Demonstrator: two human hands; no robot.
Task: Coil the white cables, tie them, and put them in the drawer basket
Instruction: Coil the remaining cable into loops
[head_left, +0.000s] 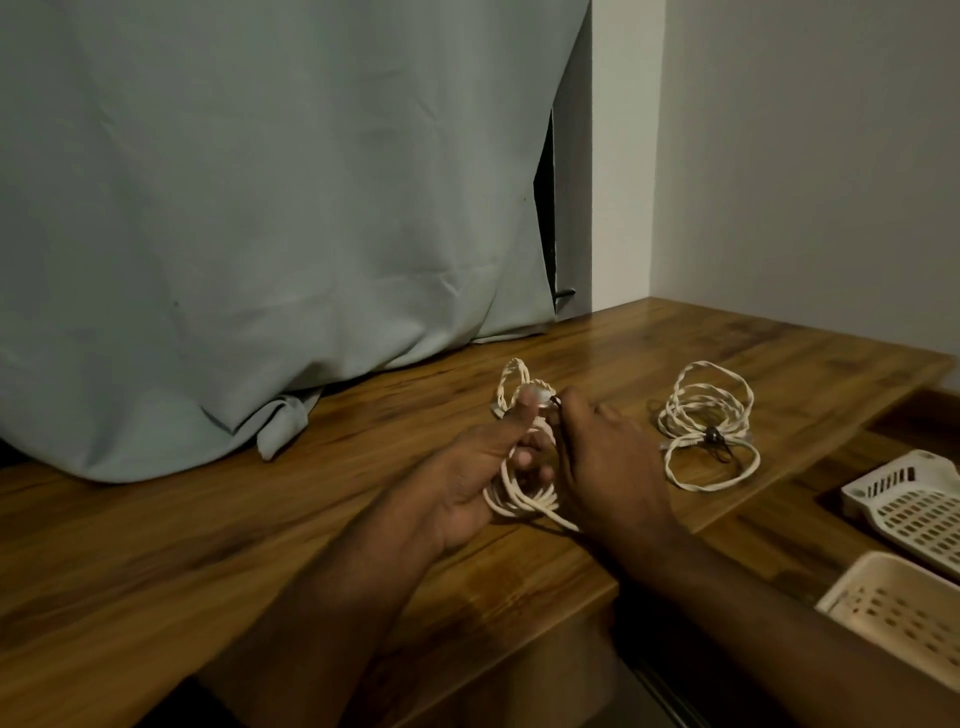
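Two coils of white braided cable, two hands and two perforated plastic baskets are visible on or beside a wooden desk (311, 519). The first cable coil (519, 499) is held above the desk between the hands: the left hand (483, 467) grips its loops, fingers curled around the strands and thumb raised against the upper loop, which stands up past the thumb. The right hand (608, 457) lies just beside it, its fingertips pinching a small dark tie (556, 401) at the top of the coil; motion blur hides the exact finger positions there. The second cable coil (706, 426) lies flat on the desk to the right, apart from the hands, already bound near its middle by one dark tie (717, 439), with a pale connector showing at its left edge. Both baskets sit at the lower right, below the desk edge: a white basket (914, 499) farther away and a cream basket (893, 613) nearer, each cut off by the frame. A pale green curtain (260, 208) hangs behind the desk, its hem bunched on the desktop at the left, well apart from the cables. A plain white wall (805, 156) meets the desk's far right corner. The right forearm crosses in front of the desk's near edge.
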